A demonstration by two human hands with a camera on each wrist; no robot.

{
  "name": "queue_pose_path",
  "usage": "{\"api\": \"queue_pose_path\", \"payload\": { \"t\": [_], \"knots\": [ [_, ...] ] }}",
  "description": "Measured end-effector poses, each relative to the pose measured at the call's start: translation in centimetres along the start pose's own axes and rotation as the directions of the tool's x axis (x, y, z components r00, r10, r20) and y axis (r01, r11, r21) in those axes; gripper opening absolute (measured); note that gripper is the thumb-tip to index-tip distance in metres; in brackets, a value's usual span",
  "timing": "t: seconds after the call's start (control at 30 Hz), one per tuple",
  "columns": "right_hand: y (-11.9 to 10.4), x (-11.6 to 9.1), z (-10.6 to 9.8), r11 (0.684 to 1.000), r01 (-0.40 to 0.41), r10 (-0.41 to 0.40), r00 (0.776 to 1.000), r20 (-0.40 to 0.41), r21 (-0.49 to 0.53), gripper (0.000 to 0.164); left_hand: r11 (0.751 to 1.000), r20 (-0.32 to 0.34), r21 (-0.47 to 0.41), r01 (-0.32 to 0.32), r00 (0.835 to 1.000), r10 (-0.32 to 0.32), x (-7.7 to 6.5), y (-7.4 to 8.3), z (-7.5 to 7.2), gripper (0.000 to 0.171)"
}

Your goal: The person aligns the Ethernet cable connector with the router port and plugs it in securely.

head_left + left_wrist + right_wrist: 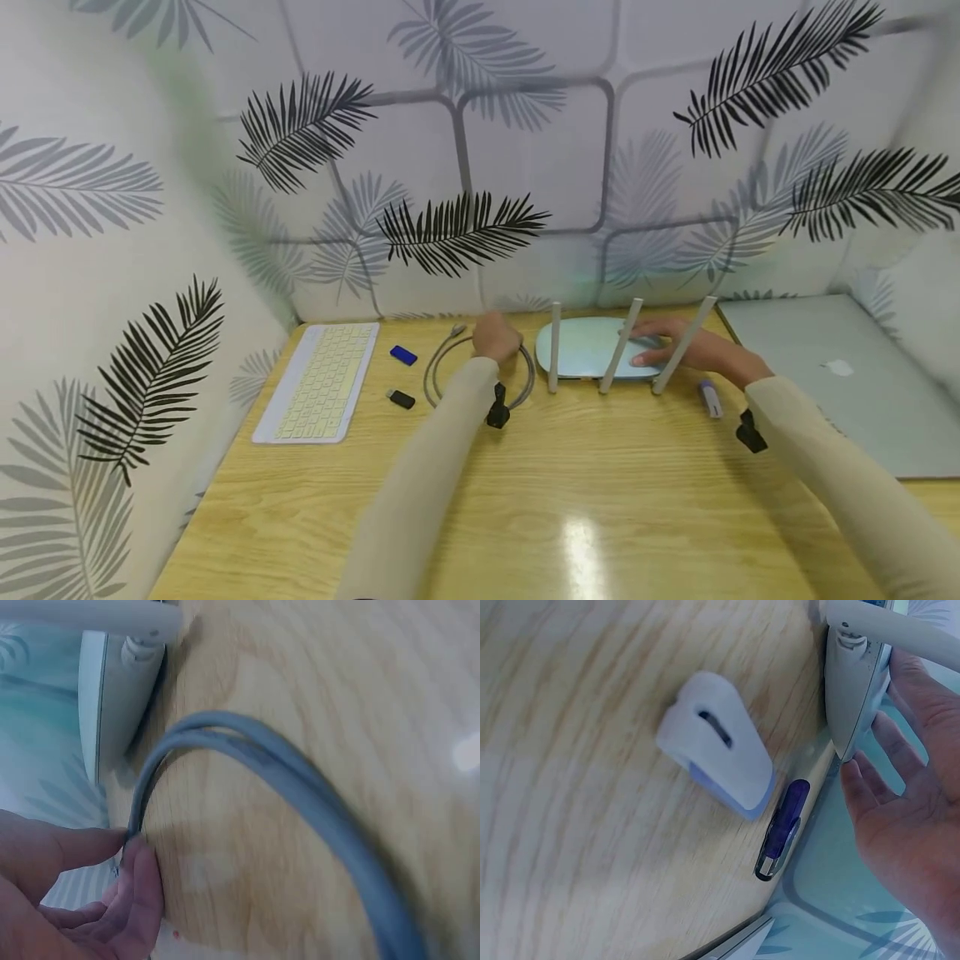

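Note:
My left hand [497, 336] pinches a looped grey cable [433, 375] between thumb and fingertips; the left wrist view shows the grip on the doubled cable [292, 787]. One cable plug [456, 331] lies at the loop's far left. My right hand [678, 342] rests on the right end of a pale blue-white router [585, 346], thumb and fingers spread over its top. In the right wrist view, fingertips of that hand [911, 795] are right at the router's edge [847, 697]. Part of the router's end is hidden by the hand.
A white keyboard [322, 383] lies at left, near a blue USB stick [403, 355] and a black one [401, 399]. Three antennas stand up from the router. Beside the right wrist are a white-and-blue piece [720, 742] and a purple USB stick [784, 825]. A silver laptop [840, 367] lies right.

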State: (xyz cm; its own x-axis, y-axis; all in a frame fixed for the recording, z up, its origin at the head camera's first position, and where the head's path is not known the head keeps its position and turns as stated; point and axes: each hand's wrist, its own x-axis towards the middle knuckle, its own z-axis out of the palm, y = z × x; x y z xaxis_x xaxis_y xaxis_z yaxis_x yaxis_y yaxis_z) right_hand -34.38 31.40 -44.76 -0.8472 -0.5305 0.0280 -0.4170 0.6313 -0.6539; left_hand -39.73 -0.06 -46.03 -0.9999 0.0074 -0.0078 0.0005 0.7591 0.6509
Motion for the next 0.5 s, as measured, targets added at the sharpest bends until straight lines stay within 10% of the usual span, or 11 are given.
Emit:
{"api": "queue_pose_path", "payload": {
  "t": [0.27,0.5],
  "knots": [
    [0.2,0.0,-0.4,0.999,-0.044,0.044,0.999,0.015,-0.01,0.057,0.968,0.023,-0.247,0.046,0.999,-0.042,-1.3,0.4,1.0,0.024],
    [0.3,-0.1,-0.3,0.997,-0.077,0.077,0.997,0.028,-0.002,0.059,0.873,0.148,-0.454,0.177,0.981,-0.122,-3.7,0.4,1.0,0.013]
  ]
}}
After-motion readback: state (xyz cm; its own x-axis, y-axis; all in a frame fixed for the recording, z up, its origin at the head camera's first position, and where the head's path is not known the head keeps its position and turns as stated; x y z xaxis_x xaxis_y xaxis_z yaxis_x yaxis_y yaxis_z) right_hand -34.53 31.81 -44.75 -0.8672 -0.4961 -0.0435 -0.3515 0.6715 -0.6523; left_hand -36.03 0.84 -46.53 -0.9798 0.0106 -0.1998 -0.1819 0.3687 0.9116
